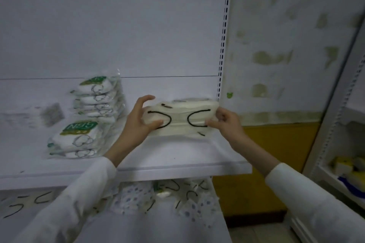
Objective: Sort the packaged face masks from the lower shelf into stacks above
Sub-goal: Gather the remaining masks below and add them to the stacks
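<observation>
Gripping mask stack (178, 120) by its ends with left hand (138, 122) and right hand (227, 124) at right end of shelf (177, 155), likely risking its slick middle sliding out.

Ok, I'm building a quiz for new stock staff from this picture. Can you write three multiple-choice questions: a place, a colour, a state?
1. Where are the green-labelled packs? A) in a drawer B) on the upper shelf, at the left C) in a cart
2. What colour are the ear loops on the held mask bundle? A) green B) red C) black
3. How is that bundle held? A) by one hand only B) by both hands, one at each end C) by no hand
Answers: 1 B, two stacks sit on that shelf. 2 C, both loops show black. 3 B, left hand and right hand grip opposite ends.
</observation>
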A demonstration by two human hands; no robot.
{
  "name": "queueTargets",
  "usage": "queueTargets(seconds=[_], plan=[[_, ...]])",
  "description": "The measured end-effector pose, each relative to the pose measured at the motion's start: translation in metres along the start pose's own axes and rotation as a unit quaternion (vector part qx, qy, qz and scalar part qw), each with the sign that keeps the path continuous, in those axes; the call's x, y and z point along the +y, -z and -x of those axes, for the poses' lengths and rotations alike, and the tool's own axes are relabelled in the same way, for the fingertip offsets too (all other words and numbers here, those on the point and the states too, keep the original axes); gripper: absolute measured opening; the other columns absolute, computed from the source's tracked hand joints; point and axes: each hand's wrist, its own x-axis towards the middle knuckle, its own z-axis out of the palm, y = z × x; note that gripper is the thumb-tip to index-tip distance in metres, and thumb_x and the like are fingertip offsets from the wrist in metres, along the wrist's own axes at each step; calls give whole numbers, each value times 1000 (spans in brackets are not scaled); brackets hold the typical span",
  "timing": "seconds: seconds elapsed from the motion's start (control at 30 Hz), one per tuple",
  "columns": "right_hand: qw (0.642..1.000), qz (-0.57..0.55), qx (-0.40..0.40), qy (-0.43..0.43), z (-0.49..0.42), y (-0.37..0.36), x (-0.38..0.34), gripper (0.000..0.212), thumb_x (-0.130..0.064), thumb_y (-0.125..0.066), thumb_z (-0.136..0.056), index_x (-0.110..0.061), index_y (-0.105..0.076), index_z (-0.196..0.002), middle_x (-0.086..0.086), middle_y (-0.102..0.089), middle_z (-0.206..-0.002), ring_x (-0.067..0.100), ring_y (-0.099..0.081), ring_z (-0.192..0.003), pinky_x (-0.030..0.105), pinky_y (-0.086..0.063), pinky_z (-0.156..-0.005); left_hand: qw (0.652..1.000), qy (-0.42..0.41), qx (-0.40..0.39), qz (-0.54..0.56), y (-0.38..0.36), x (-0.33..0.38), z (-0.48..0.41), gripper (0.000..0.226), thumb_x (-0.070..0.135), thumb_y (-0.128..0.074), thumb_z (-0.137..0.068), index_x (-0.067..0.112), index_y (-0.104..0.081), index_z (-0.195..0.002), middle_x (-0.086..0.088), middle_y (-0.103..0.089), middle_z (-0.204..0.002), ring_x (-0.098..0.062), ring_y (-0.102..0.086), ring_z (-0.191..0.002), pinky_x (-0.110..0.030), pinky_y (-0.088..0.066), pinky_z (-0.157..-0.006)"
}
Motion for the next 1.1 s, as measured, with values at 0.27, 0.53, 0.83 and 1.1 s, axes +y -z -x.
queueTargets(seconds=[0.27,0.53,0.83,1.1], plan=[[994,-54,-20,-91,-11,-4,41,45,4,-73,-74,-19,-59,-110,-3,-60,-104,18,-57,-103,34,-48,-89,982,176,-53,49,-19,-55,7,97,-1,-82,-65,31,-25,-137,2,-54,-111,-11,-57,-101,-20,-50,-74],[994,-62,15,-93,-16,-7,58,26,8,-63,-80,-13,-63,-94,0,-69,-93,17,-65,-90,31,-52,-80,957,267,54,103,-30,-61,7,41,-13,-49,-78,10,-51,-112,-11,-59,-97,-22,-57,-83,-27,-47,-66],[999,8,19,-46,-10,7,61,11,1,-66,-84,-10,-69,-85,2,-70,-72,7,-66,-64,22,-55,-62,967,238,86,11,-12,-74,19,24,-3,-67,-78,21,-69,-79,-5,-68,-76,-19,-64,-73,-34,-54,-79],[999,-33,-36,15,-4,-25,13,14,2,-68,-80,-11,-71,-85,-5,-70,-62,5,-64,-58,15,-52,-56,964,200,166,47,44,-30,40,17,-9,-66,-78,3,-68,-89,-3,-67,-64,-5,-64,-57,-17,-56,-59]])
